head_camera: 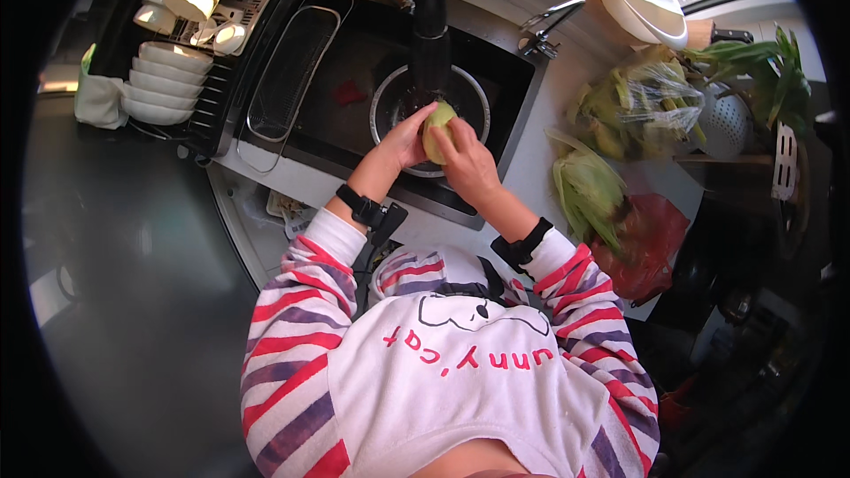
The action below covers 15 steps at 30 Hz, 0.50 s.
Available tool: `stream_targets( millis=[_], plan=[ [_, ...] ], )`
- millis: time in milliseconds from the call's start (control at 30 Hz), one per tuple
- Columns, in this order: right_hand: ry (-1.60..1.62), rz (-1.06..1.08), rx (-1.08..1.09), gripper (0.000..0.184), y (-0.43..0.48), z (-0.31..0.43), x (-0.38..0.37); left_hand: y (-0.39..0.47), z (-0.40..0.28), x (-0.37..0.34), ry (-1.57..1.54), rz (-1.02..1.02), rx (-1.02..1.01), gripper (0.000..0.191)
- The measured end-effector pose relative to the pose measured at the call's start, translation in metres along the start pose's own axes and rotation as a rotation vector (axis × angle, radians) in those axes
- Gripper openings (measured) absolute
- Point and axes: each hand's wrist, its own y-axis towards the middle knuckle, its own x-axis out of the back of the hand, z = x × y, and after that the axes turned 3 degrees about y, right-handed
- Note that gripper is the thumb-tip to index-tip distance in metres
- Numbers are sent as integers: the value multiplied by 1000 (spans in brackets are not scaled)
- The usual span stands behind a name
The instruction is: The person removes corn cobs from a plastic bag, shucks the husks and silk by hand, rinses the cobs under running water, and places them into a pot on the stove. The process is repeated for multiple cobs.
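Observation:
Both my hands are over a round metal-rimmed bowl [487,109] in the black sink [319,129]. Between them is a pale green, oblong vegetable [435,143], its exact kind not clear. My left hand [404,139] holds it from the left side, thumb along its upper end. Fingers of my right hand [470,164] lie across its right side and front. Directly above the bowl hangs a black faucet [430,20], which hides part of the bowl's far side. A small red scrap [349,93] rests on the sink floor, left of the bowl.
A wire basket [292,73] spans the sink's left end, beside a dish rack with stacked white bowls [166,83]. At right are a chrome tap [541,45], corn husks [584,186], a red plastic bag [647,239] and plastic-wrapped greens [631,103].

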Motion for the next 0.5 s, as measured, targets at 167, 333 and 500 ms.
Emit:
stream_targets(
  millis=[167, 333, 500],
  plan=[
    [281, 154, -87, 69, -10, 7, 51, -29, 1, -4, 326, -158, -232, 32],
    [981, 202, -492, 50, -9, -36, 92, -66, -18, 4, 323, -141, -414, 35],
    [-710, 869, -376, 45, -38, -32, 46, -54, 4, -5, 1591, -689, -330, 70]
  ],
)
